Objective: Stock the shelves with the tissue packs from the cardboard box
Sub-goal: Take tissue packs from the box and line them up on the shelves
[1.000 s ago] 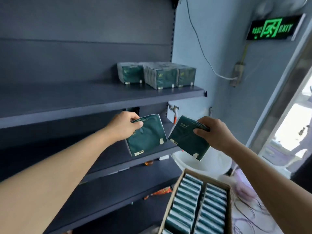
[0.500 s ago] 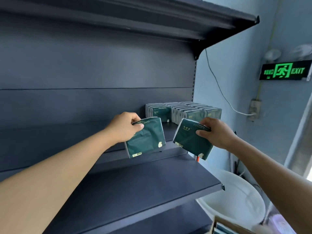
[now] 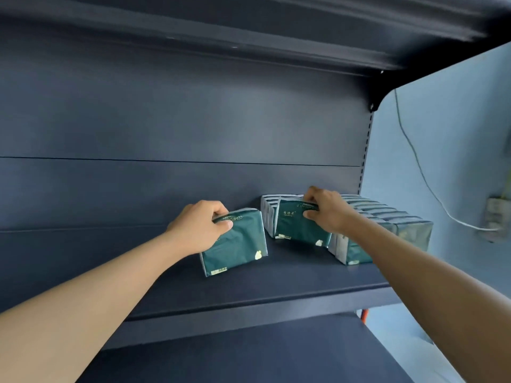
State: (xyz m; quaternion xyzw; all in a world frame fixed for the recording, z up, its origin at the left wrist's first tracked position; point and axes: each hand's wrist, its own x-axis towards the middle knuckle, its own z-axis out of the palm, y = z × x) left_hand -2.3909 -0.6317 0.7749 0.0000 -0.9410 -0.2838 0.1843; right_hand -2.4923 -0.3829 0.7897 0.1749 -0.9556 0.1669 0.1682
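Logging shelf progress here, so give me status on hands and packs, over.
Left hand grips a dark green tissue pack standing on the grey metal shelf. Right hand holds a second green pack against the stocked row. Nothing blocking.

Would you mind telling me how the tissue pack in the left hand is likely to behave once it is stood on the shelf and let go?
The left hand pinches the tissue pack by its top edge alone, so it is probably light. Its glossy wrap creases, so it is likely soft and a little slippery. Thin and standing on edge on the shelf, apart from the stocked row, it may tip.
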